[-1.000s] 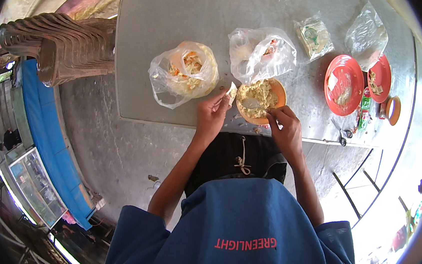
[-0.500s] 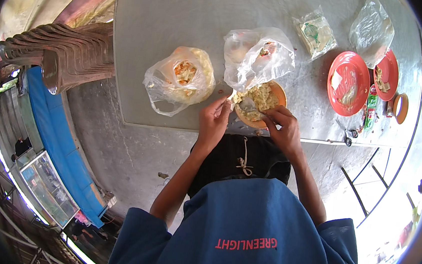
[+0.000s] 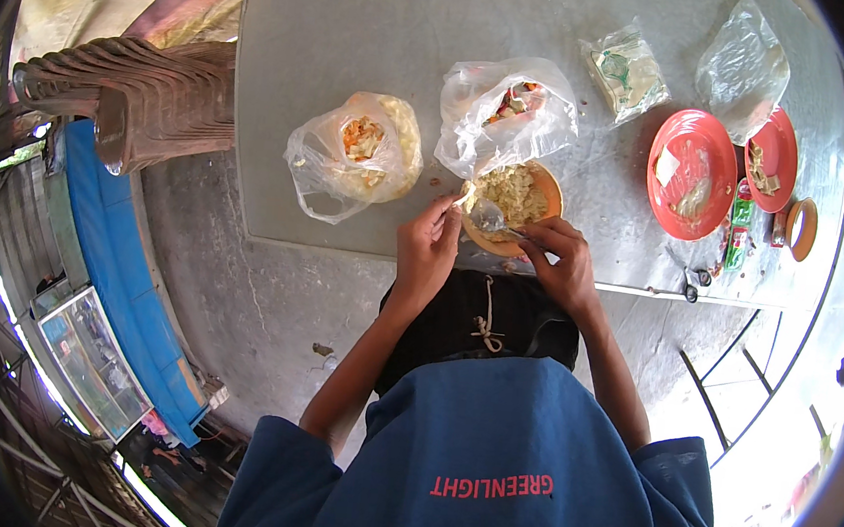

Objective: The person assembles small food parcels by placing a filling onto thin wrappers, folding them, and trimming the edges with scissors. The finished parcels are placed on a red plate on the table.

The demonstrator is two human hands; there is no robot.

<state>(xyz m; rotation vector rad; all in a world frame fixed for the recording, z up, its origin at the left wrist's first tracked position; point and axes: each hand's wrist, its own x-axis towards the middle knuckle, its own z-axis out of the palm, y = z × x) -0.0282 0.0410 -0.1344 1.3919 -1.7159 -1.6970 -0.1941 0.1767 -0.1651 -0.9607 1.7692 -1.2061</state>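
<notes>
At the table's near edge stands an orange bowl (image 3: 555, 192) of pale yellow, mashed-looking food (image 3: 513, 193). My right hand (image 3: 564, 264) pinches the handle of a metal spoon (image 3: 487, 215), whose head rests over the left part of the food. Closed at the bowl's left rim, my left hand (image 3: 427, 254) has its thumb and fingers pinched on a small pale piece (image 3: 465, 194) too small to make out. A clear plastic bag (image 3: 460, 116) with red and orange pieces inside lies just beyond the bowl. Left of it sits another open plastic bag (image 3: 400, 141) holding orange and pale food.
Two red plates (image 3: 681, 224) with pale scraps lie to the right on the grey table (image 3: 363, 17). Near them are scissors (image 3: 693, 287), green packets (image 3: 737, 241) and an orange ring-shaped thing (image 3: 801, 231). Stacked brown chairs (image 3: 170, 106) stand at the left.
The spoon head has tipped and shifted slightly, and my right hand has moved a little left with it. My left hand stays at the bowl's rim. The view has shifted slightly.
</notes>
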